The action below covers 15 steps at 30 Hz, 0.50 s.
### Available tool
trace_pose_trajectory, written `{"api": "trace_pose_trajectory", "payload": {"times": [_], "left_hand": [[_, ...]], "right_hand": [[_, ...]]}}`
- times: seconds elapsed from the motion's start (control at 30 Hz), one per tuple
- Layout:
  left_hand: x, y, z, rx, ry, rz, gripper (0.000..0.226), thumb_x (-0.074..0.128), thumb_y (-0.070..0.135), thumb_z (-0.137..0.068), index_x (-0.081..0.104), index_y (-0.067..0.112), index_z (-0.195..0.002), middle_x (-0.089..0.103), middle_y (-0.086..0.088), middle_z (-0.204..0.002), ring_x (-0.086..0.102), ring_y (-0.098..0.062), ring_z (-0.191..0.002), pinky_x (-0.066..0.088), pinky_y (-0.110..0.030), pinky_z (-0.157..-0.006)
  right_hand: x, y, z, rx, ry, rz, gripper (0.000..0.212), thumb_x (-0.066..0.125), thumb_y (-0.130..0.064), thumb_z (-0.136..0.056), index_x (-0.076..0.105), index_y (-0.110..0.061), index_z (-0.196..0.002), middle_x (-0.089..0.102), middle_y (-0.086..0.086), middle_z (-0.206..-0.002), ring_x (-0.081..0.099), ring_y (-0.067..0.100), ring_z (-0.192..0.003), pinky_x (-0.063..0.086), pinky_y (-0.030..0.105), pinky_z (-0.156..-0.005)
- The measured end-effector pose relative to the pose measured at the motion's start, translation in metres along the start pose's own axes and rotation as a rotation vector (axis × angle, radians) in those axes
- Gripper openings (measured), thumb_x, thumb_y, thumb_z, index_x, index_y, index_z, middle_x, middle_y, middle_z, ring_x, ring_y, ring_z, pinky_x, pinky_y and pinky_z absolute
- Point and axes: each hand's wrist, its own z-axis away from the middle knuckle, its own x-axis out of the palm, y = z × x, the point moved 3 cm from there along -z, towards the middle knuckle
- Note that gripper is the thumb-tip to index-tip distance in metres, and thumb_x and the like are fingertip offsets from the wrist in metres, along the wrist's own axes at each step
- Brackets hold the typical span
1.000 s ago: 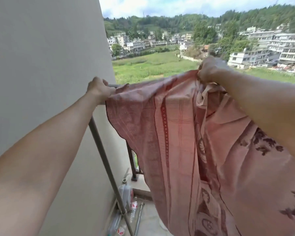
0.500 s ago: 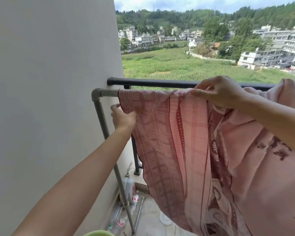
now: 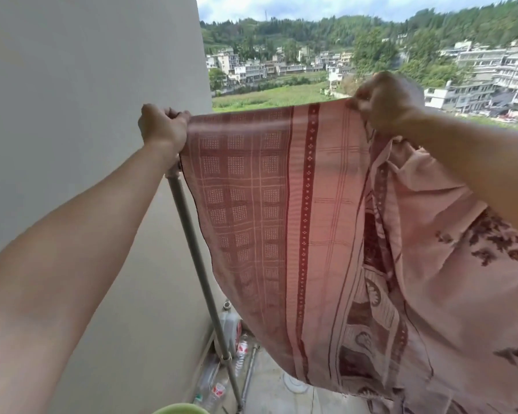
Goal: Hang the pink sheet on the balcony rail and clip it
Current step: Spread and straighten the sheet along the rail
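Note:
The pink sheet [image 3: 281,204], patterned with dark red checks and stripes, is stretched out in front of me and hangs down toward the floor. My left hand [image 3: 163,130] grips its top left corner beside the wall. My right hand [image 3: 383,103] pinches the top edge further right, with bunched fabric falling below my forearm. The sheet hides the horizontal rails; only the grey upright pipe [image 3: 198,258] of the drying rack shows under my left hand. No clip is visible.
A plain grey wall [image 3: 87,115] closes off the left side. Plastic bottles and a jug [image 3: 231,327] lie on the floor at the pipe's foot. A green rim [image 3: 180,409] shows at the bottom edge. Fields and buildings lie beyond.
Both hands have lifted the sheet's top edge and pulled it taut. The left hand moved up from the side edge to the top corner. The rails, visible half a second ago, are now covered.

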Motion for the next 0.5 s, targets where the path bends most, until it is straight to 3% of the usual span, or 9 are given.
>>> {"api": "trace_pose_trajectory", "payload": {"times": [0.1,0.23,0.33,0.4,0.5], "left_hand": [[0.009,-0.005,-0.016,-0.047,-0.033,-0.135,0.019,0.075,0.026,-0.078,0.069,0.008,-0.081,0.071,-0.007,-0.089,0.066,-0.020,-0.082,0.051,-0.027,-0.074],[0.022,-0.021,-0.001,-0.146,-0.146,-0.169,0.026,0.078,0.021,-0.076,0.071,0.008,-0.097,0.072,-0.008,-0.104,0.069,-0.025,-0.092,0.058,-0.035,-0.083],[0.024,-0.019,0.012,-0.132,-0.235,-0.092,0.042,0.077,0.015,-0.076,0.065,0.010,-0.116,0.067,-0.006,-0.113,0.067,-0.021,-0.097,0.058,-0.034,-0.086],[0.022,-0.021,0.016,-0.146,-0.270,-0.035,0.057,0.076,0.011,-0.072,0.058,0.012,-0.126,0.062,-0.005,-0.118,0.064,-0.021,-0.103,0.056,-0.034,-0.088],[0.012,-0.024,0.033,-0.124,-0.186,0.008,0.054,0.078,0.022,-0.074,0.055,0.018,-0.123,0.056,0.004,-0.109,0.058,-0.016,-0.099,0.052,-0.029,-0.087]], "right_hand": [[0.014,-0.014,-0.003,0.022,-0.054,0.069,0.026,0.060,-0.037,-0.094,0.070,-0.018,-0.109,0.072,0.004,-0.104,0.063,0.020,-0.079,0.035,0.019,-0.052],[0.033,-0.045,0.037,-0.261,-0.133,0.070,0.050,0.061,-0.053,-0.089,0.060,-0.022,-0.128,0.067,0.003,-0.123,0.068,0.021,-0.091,0.035,0.015,-0.054],[0.046,-0.048,0.062,-0.345,-0.252,0.137,0.048,0.061,-0.055,-0.087,0.063,-0.029,-0.126,0.074,0.002,-0.094,0.066,0.014,-0.067,0.043,0.020,-0.049],[0.048,-0.046,0.069,-0.354,-0.194,0.098,0.035,0.063,-0.046,-0.089,0.068,-0.030,-0.120,0.073,-0.004,-0.080,0.058,0.007,-0.055,0.043,0.020,-0.050],[0.043,-0.051,0.070,-0.334,-0.081,-0.032,0.021,0.064,-0.031,-0.093,0.074,-0.021,-0.107,0.070,-0.005,-0.073,0.059,0.010,-0.053,0.048,0.022,-0.056]]}}
